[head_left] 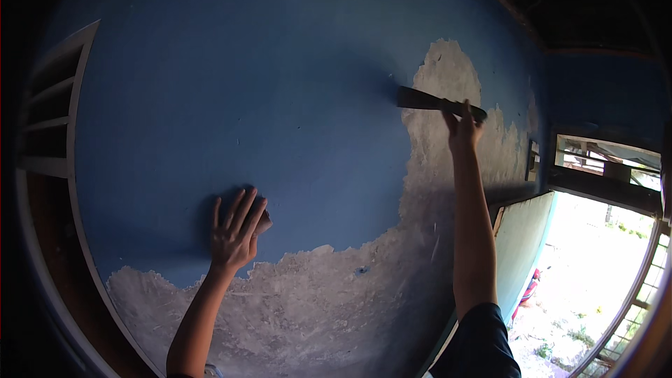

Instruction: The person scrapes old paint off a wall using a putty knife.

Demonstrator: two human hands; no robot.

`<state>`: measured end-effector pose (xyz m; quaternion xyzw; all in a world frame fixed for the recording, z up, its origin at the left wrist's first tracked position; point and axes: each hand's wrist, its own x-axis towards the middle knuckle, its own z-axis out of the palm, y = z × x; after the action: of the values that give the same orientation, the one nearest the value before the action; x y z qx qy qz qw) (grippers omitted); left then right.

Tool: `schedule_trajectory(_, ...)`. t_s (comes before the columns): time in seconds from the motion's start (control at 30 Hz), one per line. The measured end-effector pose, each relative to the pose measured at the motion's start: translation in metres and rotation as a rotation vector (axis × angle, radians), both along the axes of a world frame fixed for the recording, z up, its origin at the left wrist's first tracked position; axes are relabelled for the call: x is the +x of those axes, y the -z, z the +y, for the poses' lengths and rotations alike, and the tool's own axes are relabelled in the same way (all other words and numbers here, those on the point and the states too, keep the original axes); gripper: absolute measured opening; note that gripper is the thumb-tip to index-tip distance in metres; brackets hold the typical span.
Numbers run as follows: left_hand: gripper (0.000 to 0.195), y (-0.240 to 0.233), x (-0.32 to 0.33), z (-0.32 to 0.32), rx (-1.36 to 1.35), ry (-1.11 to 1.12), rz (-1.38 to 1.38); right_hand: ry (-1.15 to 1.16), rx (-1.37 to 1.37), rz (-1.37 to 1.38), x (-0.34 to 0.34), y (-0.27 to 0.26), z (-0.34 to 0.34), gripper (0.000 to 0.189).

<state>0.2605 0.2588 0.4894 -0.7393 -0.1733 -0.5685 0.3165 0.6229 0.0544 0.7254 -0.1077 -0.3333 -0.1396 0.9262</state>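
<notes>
My right hand [464, 123] grips the dark handle of a flat scraper [420, 98]. The broad blade points left and lies at the border between blue paint and bare plaster. Low on the left, my left hand [233, 236] is spread against the blue painted wall [315, 142]. A small brownish curled piece [264, 223] sticks out from under its thumb side; its material is hard to tell, and the palm hides the rest. Bare grey plaster [325, 304] with a ragged paint edge runs along the bottom and up the right side.
At the left stands a white door frame [79, 189] with a slatted vent [52, 100] above. An open door leaf [520, 247] is at the right, by a bright doorway [588, 273]. A person in red [530, 291] is outside. A transom window [604, 160] sits above the doorway.
</notes>
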Motion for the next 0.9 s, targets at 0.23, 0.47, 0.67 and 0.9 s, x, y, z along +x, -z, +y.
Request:
schedule_trajectory(0.23, 0.06, -0.002, 0.003, -0.001, -0.007, 0.012, -0.002, -0.027, 0.057, 0.088, -0.011, -0.014, -0.005, 0.032)
schedule_trajectory(0.47, 0.058, -0.002, 0.0, -0.002, 0.0, 0.02, 0.011, -0.003, 0.23, 0.1, 0.012, -0.025, 0.0, 0.029)
schedule_trajectory(0.67, 0.057, -0.002, 0.0, 0.002, 0.005, 0.012, 0.002, -0.214, 0.33, 0.22, 0.018, -0.033, -0.01, 0.044)
schedule_trajectory(0.9, 0.058, -0.002, 0.002, 0.001, 0.016, 0.013, -0.001, -0.314, 0.494, 0.459, 0.004, -0.04, -0.015, 0.05)
